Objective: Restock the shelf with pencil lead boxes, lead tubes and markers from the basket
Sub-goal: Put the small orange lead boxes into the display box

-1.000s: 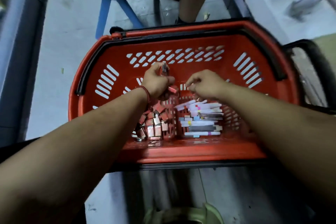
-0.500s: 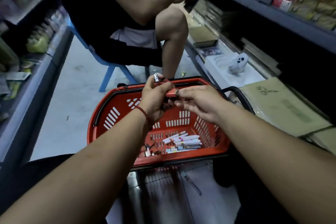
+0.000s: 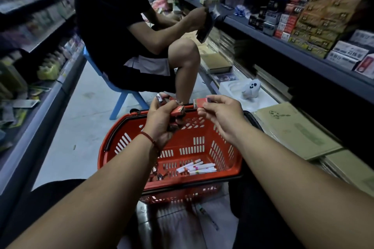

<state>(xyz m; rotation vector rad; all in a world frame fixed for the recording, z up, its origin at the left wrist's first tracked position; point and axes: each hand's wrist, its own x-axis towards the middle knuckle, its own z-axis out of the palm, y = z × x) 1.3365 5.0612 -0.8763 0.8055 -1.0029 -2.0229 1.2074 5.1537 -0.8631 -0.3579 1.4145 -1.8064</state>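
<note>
Forearms are extended forward from the lower corners of the view, and both hands are raised above the far rim of the red basket (image 3: 192, 184). The left hand (image 3: 162, 123) is turned palm inward, its fingers curled round a cluster of small red pencil lead boxes (image 3: 177, 111); one box with a silvery end is seen sticking up past the thumb. A red cord bracelet (image 3: 150, 141) is worn on that wrist. The right hand (image 3: 222, 116) is held level with the left, near it but apart. A single red box (image 3: 200, 102) is pinched between its thumb and fingertips, the other fingers being loosely bent. That box is held just above and to the right of the left hand's cluster; whether the two touch cannot be told.

Well below both hands, on the basket floor, a bundle of white markers (image 3: 197, 168) is laid towards the right side. A few loose boxes (image 3: 157, 176) are scattered at the left, too small to be read. The shelf (image 3: 283, 46), stacked with cartons, is seen to the right, well apart from the hands. Beyond the basket a second person (image 3: 113, 16) is seated on a blue stool (image 3: 119, 101).
</note>
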